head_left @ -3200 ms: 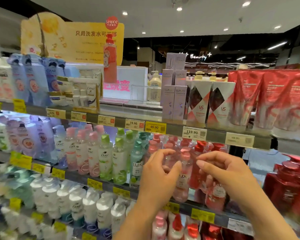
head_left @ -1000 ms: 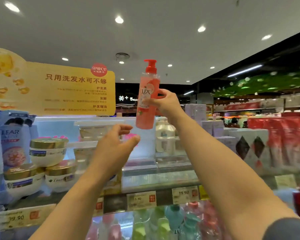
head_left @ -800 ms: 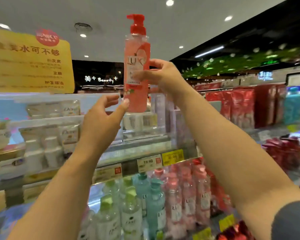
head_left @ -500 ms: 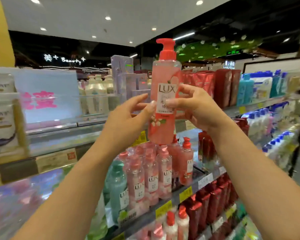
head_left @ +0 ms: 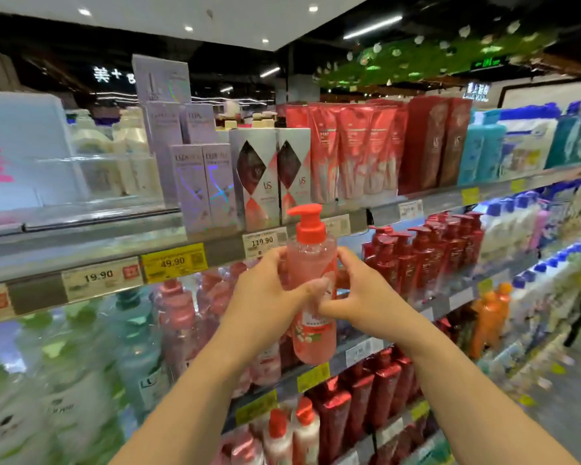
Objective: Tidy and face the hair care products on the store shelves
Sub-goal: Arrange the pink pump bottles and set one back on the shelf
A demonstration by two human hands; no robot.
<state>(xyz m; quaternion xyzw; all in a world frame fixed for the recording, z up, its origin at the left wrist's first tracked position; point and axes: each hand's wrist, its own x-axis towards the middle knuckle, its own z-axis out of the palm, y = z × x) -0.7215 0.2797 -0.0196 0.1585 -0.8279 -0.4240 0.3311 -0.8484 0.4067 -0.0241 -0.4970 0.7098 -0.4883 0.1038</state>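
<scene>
Both hands gripped the pink pump bottle upright before the shelf: left hand wrapped round it, right hand pinching, probably turning its label forward.

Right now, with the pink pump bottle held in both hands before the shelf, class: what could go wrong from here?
1. The pink pump bottle hangs in mid-air; if the grip of the left hand or right hand slips, it may drop.
2. Pushed in carelessly, it could topple the crowded pink bottles.
</scene>
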